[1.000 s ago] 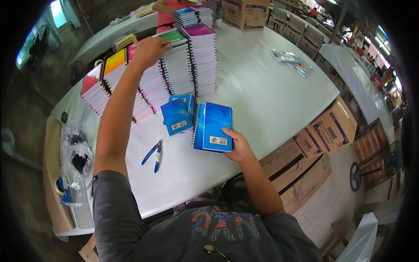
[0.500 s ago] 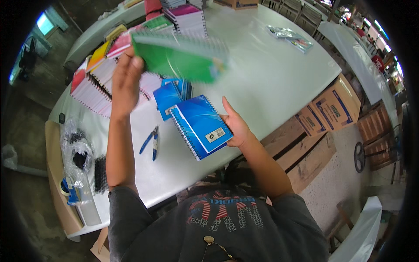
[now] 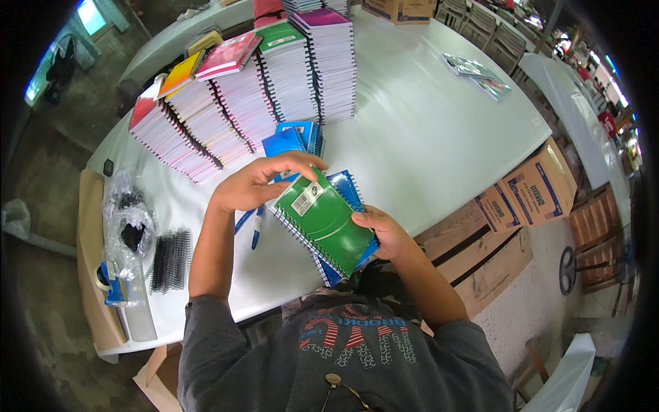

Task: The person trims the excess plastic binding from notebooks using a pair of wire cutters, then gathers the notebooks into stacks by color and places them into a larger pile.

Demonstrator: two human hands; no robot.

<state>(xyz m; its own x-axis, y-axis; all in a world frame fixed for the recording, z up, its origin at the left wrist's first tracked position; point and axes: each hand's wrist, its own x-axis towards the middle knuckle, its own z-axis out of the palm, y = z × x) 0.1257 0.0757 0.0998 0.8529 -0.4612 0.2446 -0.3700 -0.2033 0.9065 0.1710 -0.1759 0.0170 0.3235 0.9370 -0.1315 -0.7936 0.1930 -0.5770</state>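
Note:
A green spiral notebook [image 3: 327,223] lies over blue spiral notebooks [image 3: 349,190], turned at a slightly different angle so blue edges stick out around it. From the right side my right hand [image 3: 386,233] grips the bundle, its thumb on the green cover. My left hand [image 3: 264,182] is at the green notebook's upper left corner, fingers curled over its top edge. Just beyond it on the table is a small pile of blue notebooks [image 3: 283,142]. Blue-handled pliers [image 3: 257,230] lie partly hidden beside my left forearm.
Tall stacks of spiral notebooks [image 3: 288,75] with red, yellow, green and purple covers line the far left. Black spiral coils [image 3: 171,261], a plastic bag [image 3: 130,220] and a blue tape dispenser [image 3: 112,292] sit at left. Cardboard boxes [image 3: 532,189] stand beyond the table's right edge.
The green notebook came down from over the stacks onto the blue ones in my right hand. My left hand moved toward me with it, and my right thumb now presses its cover.

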